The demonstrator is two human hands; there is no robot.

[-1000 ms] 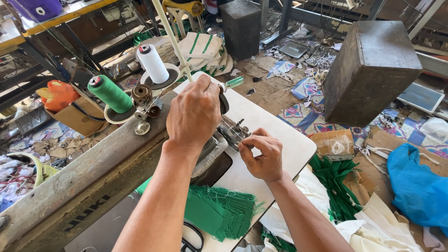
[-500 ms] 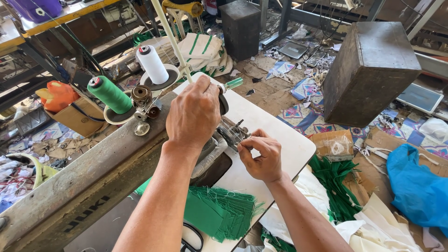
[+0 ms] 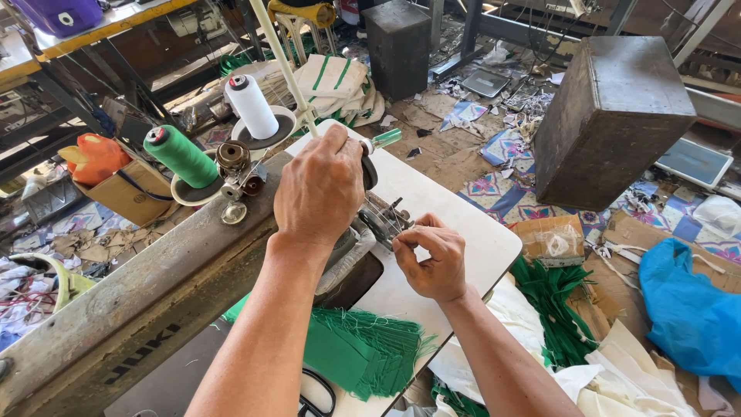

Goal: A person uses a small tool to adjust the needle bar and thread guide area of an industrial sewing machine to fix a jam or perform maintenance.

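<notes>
At centre frame the left hand [image 3: 320, 185] rests on the head of the sewing machine [image 3: 154, 286], its grip curled over the top. Just right of it, the right hand [image 3: 432, 259] pinches something fine, probably thread, at the needle area [image 3: 386, 216]. A fingertip could get pricked if the machine turns, or the thread could slip. At upper left a cardboard box [image 3: 127, 193] holds an orange item. Green cloth pieces [image 3: 363, 355] lie low on the white counter [image 3: 463, 224].
</notes>
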